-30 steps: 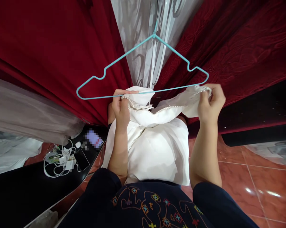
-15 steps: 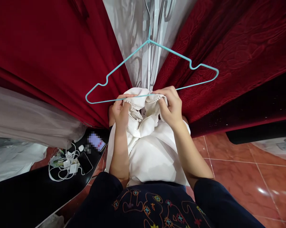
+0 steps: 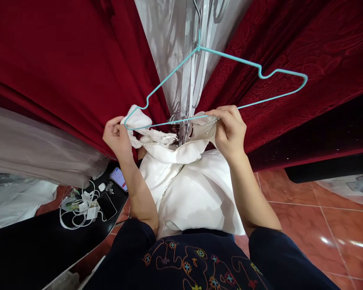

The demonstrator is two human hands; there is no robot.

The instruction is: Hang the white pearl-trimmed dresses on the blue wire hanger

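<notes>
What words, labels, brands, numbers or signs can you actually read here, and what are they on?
None reads clearly.
Dark shirt: stitched outlines on the chest may be letters or numbers; I can't read them surely.
Lit phone: screen marks too small to read.
White garment and turquoise hanger: no text that I can see.

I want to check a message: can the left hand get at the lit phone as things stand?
Probably not right away: the left hand holds the white garment, though nothing appears to lie on the lit phone.
</notes>
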